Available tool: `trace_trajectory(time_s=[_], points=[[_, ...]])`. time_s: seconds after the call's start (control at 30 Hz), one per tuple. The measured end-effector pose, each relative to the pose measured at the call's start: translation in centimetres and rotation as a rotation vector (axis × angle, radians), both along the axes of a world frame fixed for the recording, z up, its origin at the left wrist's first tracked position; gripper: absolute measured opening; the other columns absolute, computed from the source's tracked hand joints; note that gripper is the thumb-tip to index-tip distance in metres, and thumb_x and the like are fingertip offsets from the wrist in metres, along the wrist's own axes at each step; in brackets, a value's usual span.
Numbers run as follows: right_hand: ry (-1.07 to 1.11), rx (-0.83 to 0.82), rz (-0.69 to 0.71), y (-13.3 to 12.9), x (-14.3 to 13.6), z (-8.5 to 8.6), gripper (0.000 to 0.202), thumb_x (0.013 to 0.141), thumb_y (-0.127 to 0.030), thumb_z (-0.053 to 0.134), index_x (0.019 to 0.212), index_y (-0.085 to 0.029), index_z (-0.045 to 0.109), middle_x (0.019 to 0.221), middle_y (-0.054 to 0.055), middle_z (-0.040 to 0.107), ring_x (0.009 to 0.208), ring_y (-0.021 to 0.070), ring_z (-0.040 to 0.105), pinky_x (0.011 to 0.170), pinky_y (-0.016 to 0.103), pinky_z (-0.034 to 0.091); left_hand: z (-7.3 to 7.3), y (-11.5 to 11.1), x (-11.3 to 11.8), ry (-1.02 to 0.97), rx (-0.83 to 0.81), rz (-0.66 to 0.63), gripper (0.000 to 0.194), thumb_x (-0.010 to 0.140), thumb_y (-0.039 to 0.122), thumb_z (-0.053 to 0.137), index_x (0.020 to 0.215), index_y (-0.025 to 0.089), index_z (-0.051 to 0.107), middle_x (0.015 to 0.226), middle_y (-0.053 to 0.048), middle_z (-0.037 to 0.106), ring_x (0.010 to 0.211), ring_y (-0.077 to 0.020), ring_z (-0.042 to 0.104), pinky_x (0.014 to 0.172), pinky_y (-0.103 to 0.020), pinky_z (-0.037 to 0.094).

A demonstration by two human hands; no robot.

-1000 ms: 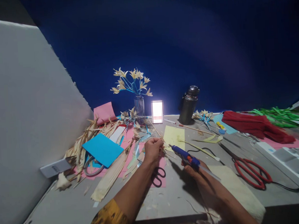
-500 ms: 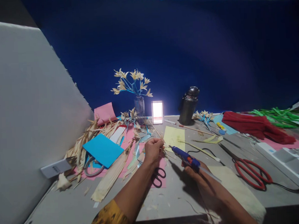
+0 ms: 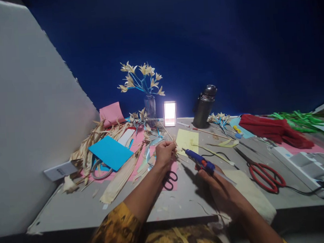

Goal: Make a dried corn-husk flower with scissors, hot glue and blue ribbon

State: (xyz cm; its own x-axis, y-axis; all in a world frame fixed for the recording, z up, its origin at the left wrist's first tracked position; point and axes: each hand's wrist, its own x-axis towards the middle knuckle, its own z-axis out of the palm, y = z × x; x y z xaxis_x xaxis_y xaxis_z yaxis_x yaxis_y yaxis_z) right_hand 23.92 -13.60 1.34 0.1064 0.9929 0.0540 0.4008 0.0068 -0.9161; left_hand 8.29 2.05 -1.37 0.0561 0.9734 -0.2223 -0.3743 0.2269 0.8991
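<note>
My right hand [image 3: 211, 178] is wrapped round a blue glue gun [image 3: 199, 158], its nozzle pointing up and left toward my other hand. A clear glue stick [image 3: 225, 177] sticks out of its rear. My left hand [image 3: 165, 154] is closed in a pinch over the middle of the table; thin pale dried stalks show at the fingertips, and the rest is hidden by the fingers. Just beyond lies a yellow paper [image 3: 189, 139] with dried bits on it. Below my left wrist, small dark-handled scissors [image 3: 170, 181] rest on pink paper.
Large red-handled scissors [image 3: 266, 177] lie on the right by a white power strip [image 3: 295, 170]. A dark flask [image 3: 205, 106] and a glass vase [image 3: 150, 107] of dried flowers stand at the back. Dried husks [image 3: 89, 154] and a blue sheet [image 3: 110, 153] cover the left side.
The view has tilted down slightly, so the table sits higher in it and my clothing shows below. Both hands hold nearly the same pose, glue gun still close to the pinched fingers.
</note>
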Motion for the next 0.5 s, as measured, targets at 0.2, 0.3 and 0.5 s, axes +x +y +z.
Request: trace_trajectory(time_s=[0.2, 0.3, 0.5], points=[[-0.002, -0.034, -0.007, 0.2, 0.04, 0.64, 0.041, 0.094, -0.058, 0.053, 0.11, -0.024, 0.07, 0.104, 0.006, 0.068, 0.101, 0.0269, 0.06, 0.092, 0.039, 0.051, 0.45, -0.13, -0.04, 0.011, 0.018, 0.008, 0.018, 0.057, 0.022, 0.077, 0.062, 0.016, 0.061, 0.048, 0.002, 0.057, 0.038, -0.0077, 0.045, 0.04, -0.02, 0.03], [-0.001, -0.022, 0.021, 0.21, -0.16, 0.51, 0.04, 0.095, -0.058, 0.052, 0.108, -0.024, 0.069, 0.099, 0.005, 0.067, 0.097, 0.0255, 0.06, 0.087, 0.037, 0.052, 0.48, -0.15, -0.03, 0.0, 0.022, 0.011, 0.019, 0.056, 0.022, 0.078, 0.061, 0.016, 0.06, 0.048, 0.003, 0.056, 0.039, -0.0079, 0.046, 0.041, -0.02, 0.032], [-0.01, -0.02, 0.021, 0.56, -0.47, 0.49, 0.039, 0.096, -0.057, 0.052, 0.107, -0.024, 0.069, 0.099, 0.004, 0.067, 0.096, 0.0246, 0.061, 0.087, 0.035, 0.051, 0.31, -0.18, 0.01, -0.025, 0.012, 0.006, 0.018, 0.056, 0.021, 0.077, 0.059, 0.016, 0.06, 0.047, 0.004, 0.053, 0.04, -0.0071, 0.045, 0.043, -0.02, 0.035]])
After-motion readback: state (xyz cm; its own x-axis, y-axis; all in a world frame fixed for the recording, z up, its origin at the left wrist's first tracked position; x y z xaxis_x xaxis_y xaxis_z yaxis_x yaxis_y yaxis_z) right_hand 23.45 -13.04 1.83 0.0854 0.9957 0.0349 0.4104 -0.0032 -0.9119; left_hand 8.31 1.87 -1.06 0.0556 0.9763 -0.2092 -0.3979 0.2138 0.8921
